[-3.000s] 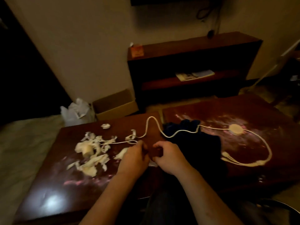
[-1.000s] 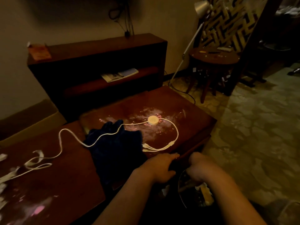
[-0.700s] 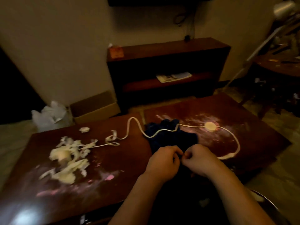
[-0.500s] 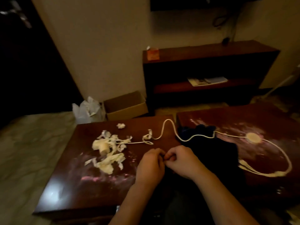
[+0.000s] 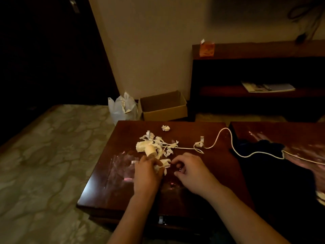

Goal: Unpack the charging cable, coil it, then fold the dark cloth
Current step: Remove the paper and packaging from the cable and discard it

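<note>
- Pile of torn wrapping (image 5: 152, 146): pale paper scraps on the dark wooden table (image 5: 121, 184), taken here as the landmark for all places below
- Charging cable (image 5: 225, 128): one end lies among the pile's scraps; the cord runs right from the pile in loose bends, crosses the dark cloth and leaves the view at the right edge; not yet coiled
- Dark cloth (image 5: 263, 166): a rumpled heap well to the right of the pile, beneath the cable, not yet folded
- Left hand (image 5: 146, 175): at the near edge of the pile, fingers curled round a pale scrap (image 5: 163, 164)
- Right hand (image 5: 191, 173): just right of that scrap, fingers curled inward; whether they pinch anything cannot be told in this dim light
- Handling, cable: judged light, thin and limp, likely to kink and to drag scraps along; best taken near the end at the pile and gathered in loops toward the cloth
- Handling, cloth: judged soft and shapeless; the cable should be lifted off first, then the cloth taken by two corners
- Handling, scraps: flimsy, apt to tear further
</note>
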### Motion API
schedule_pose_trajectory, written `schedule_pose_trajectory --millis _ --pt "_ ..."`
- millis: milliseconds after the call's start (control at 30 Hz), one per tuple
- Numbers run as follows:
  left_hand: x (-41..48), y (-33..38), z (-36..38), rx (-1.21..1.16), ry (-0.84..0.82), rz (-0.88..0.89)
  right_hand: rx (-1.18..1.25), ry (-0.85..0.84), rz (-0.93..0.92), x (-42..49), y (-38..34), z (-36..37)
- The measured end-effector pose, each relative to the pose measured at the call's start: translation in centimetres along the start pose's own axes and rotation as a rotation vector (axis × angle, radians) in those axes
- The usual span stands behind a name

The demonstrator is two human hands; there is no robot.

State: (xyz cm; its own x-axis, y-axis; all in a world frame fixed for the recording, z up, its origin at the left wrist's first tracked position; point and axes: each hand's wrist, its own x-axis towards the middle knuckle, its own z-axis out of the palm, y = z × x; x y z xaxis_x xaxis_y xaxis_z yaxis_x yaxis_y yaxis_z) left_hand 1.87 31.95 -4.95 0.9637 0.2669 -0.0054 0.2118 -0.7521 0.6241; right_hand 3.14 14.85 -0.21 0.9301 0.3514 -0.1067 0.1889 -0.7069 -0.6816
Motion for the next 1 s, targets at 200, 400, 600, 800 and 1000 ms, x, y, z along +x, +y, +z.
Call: schedule_pose_trajectory --millis 200,400,600,800,1000 --pt "-0.1 0.3 -0.3 -0.153 0.04 0.039 0.08 0.114 0.053 -0.1 0.8 -0.1" --pt "-1.5 2.0 -0.1 -0.419 0.057 0.09 0.205 0.161 0.05 -0.2 1.2 -0.1" --pt "-2.1 2.7 0.8 -0.4 -0.058 0.221 0.385 0.146 0.088 -0.8 0.9 -0.1" --pt "-1.7 4.5 1.9 -0.292 -0.013 0.235 0.234 0.366 0.209 -1.5 2.8 -1.6" --pt "-3.0 7.6 2.7 -0.352 -0.097 0.245 0.46 0.466 0.289 -3.5 5.7 -3.7"
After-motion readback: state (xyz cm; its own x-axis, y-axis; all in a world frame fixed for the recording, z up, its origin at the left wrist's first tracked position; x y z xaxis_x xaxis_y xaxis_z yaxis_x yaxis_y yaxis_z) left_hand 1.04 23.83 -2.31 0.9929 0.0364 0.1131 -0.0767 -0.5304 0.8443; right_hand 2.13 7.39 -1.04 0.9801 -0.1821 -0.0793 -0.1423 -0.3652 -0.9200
